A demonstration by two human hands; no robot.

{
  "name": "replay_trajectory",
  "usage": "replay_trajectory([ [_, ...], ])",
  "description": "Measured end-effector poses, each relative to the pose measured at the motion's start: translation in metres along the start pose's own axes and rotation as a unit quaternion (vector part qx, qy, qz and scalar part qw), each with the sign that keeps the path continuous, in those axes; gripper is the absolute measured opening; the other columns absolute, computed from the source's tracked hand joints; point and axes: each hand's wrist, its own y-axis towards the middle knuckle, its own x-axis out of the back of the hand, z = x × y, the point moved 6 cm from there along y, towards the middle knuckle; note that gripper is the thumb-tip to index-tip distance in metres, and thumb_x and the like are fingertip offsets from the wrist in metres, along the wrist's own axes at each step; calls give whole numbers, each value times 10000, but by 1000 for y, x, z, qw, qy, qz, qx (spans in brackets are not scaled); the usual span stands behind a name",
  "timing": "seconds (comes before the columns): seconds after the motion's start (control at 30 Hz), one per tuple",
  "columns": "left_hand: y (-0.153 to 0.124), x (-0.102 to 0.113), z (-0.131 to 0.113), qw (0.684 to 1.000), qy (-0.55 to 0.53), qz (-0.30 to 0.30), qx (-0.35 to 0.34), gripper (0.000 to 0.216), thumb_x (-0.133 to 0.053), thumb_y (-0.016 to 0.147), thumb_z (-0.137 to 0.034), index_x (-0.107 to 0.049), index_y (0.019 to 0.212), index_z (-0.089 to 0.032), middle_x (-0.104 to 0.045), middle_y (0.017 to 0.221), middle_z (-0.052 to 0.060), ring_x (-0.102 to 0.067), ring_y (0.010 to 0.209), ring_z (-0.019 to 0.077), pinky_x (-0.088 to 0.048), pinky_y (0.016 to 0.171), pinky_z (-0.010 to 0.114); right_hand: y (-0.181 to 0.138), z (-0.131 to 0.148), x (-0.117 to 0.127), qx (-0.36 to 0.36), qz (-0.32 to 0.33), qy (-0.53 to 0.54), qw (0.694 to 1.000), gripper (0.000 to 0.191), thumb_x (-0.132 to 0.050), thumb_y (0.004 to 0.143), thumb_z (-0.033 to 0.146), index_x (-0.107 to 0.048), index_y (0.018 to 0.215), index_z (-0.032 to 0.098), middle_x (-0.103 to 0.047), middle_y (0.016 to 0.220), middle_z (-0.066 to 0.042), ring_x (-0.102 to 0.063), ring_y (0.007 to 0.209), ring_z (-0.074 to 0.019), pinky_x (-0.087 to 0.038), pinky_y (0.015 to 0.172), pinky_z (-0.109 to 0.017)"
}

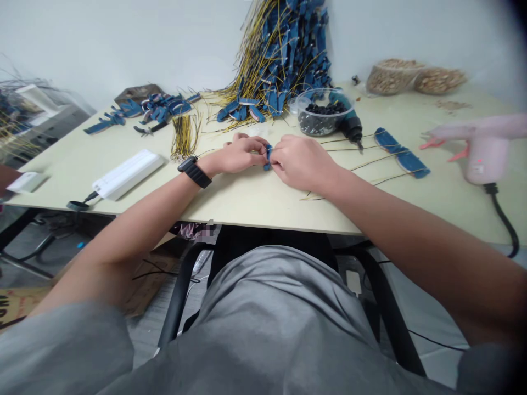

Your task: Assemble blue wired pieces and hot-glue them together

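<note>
My left hand (241, 154) and my right hand (302, 163) meet over the pale table top (230, 200), pinching a small blue piece (268, 157) between their fingers. Most of that piece is hidden by my fingers. Thin yellow-and-dark wires (362, 159) run across the table to the right of my right hand, some reaching a pair of flat blue strips (401, 153). A black strap watch (195, 171) sits on my left wrist.
A tall heap of blue pieces with yellow wires (280, 60) leans on the wall. Nearby are a bowl of small black parts (321, 114), a cordless drill (349, 118), a pink glue gun (481, 148), side cutters (150, 127), a white power bank (127, 174) and bags of granular material (415, 78).
</note>
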Motion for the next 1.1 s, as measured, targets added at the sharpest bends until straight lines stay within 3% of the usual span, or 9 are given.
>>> replay_trajectory([
  [0.17,3,-1,4,1000,0,-2,11,328,-775,958,-575,-888,1066,-287,-799,1807,62,-498,1781,549,-275,1537,819,4,0,-4,14,-7,20,1000,363,-618,1180,149,-976,1190,207,-922,1180,-163,-806,1142,-362,-582,997,-466],
  [0.6,1,2,0,1000,-5,7,14,330,-830,949,-582,-930,1087,-300,-809,1783,31,-505,1737,555,-275,1532,790,9,-5,-7,5,-14,62,998,274,-638,1081,118,-835,922,223,-872,1052,-134,-778,1055,-331,-529,972,-452],
  [0.77,1,2,-3,1000,-1,17,8,326,-824,967,-554,-925,1125,-288,-816,1746,61,-527,1706,531,-249,1554,770,10,-3,-5,6,-8,69,998,238,-636,1034,87,-788,901,213,-864,1047,-137,-789,1042,-321,-509,917,-434],
  [1.1,-2,4,-6,1000,3,11,7,235,-817,994,-484,-867,1061,-264,-802,1727,47,-541,1705,530,-221,1556,779,11,-5,-8,11,-17,73,997,292,-617,1066,101,-854,939,215,-857,1041,-128,-762,1017,-319,-501,918,-433],
])
